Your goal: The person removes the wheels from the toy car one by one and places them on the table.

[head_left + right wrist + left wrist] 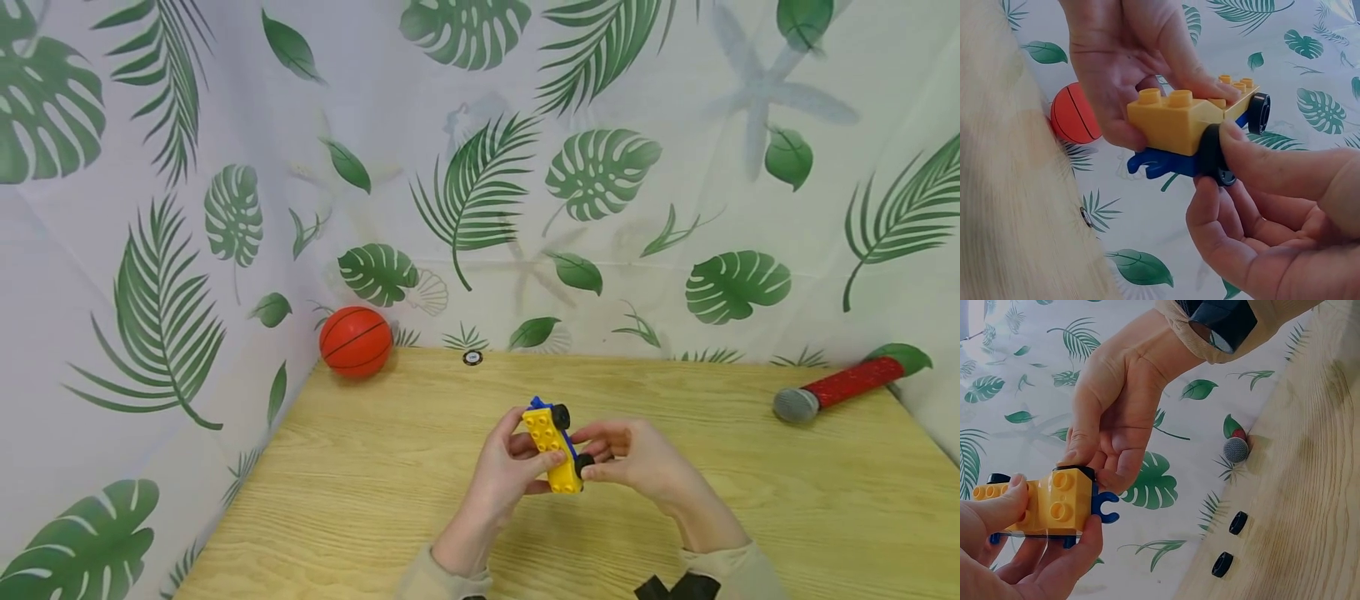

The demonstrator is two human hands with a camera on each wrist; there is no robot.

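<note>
My left hand (506,467) grips a yellow building-block toy car (544,433) with a blue base, its thumb lying across the studded yellow top. The car is tilted, its studs facing me in the head view. With thumb and fingers, my right hand (645,462) pinches a black wheel (1212,153) at the end by the blue hook-shaped coupling (1147,165). Another black wheel (1260,114) sits farther along that side. On the opposite side, the left wrist view shows blue axle stubs (1070,541) without wheels.
Two loose black wheels (1238,522) lie on the wooden table (337,500). A red ball (356,342) with black lines sits at the back left, and a small black-and-white disc (472,357) near the back edge. A red microphone (851,383) lies at the right. Leaf-print cloth hangs behind.
</note>
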